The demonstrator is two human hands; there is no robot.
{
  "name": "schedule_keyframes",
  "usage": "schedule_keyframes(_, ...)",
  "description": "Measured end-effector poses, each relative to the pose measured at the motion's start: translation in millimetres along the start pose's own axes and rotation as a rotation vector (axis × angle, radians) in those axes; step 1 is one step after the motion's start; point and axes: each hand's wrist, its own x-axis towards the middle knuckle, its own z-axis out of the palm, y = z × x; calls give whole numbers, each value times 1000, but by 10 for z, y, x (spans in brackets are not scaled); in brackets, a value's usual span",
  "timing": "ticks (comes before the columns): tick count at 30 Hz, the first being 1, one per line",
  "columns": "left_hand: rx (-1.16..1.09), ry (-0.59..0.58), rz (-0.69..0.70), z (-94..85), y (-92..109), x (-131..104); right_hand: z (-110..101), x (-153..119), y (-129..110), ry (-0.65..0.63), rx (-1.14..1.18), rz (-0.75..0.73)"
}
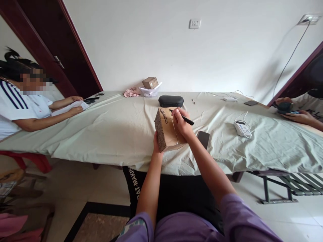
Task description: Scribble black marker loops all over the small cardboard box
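Observation:
A brown cardboard box (pixel 169 132) with dark patterned sides is tilted above the near edge of the cloth. My left hand (pixel 157 144) grips it from below at its left corner, its fingers partly hidden behind the box. Black looped marks run along the upper left of the box's top face. Between the fingers of my right hand (pixel 182 123) is a black marker (pixel 187 120), its front end at the box's top face near the far edge. A dark phone (pixel 203 139) lies just right of my right wrist.
A black zip case (pixel 171 101) lies beyond the box. Farther back are a plastic tub (pixel 149 92), another patterned box (pixel 150 82) and a pink cloth (pixel 132 92). A white power strip (pixel 242 128) with its cord is at right. People sit at both ends of the table.

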Motion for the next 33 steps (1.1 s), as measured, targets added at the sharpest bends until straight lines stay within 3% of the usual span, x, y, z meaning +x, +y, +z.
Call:
schedule_keyframes(4,-13,-52,5,-15,38,11,124,-78,24,37,13,40)
schedule_keyframes(9,-4,-23,-13,-64,56,66,-4,-96,228,62,96,117)
schedule_keyframes(15,43,35,-96,-179,34,115,-129,-170,423,180,278,194)
schedule_keyframes(20,38,67,-90,-211,40,130,-127,-210,384,184,281,191)
schedule_keyframes(25,48,56,-108,-186,36,112,-85,-53,242,165,282,230)
schedule_keyframes(30,33,30,-119,-83,26,49,-26,89,240,271,243,92)
schedule_keyframes(33,29,-9,-125,-75,26,40,-11,43,288,228,192,46)
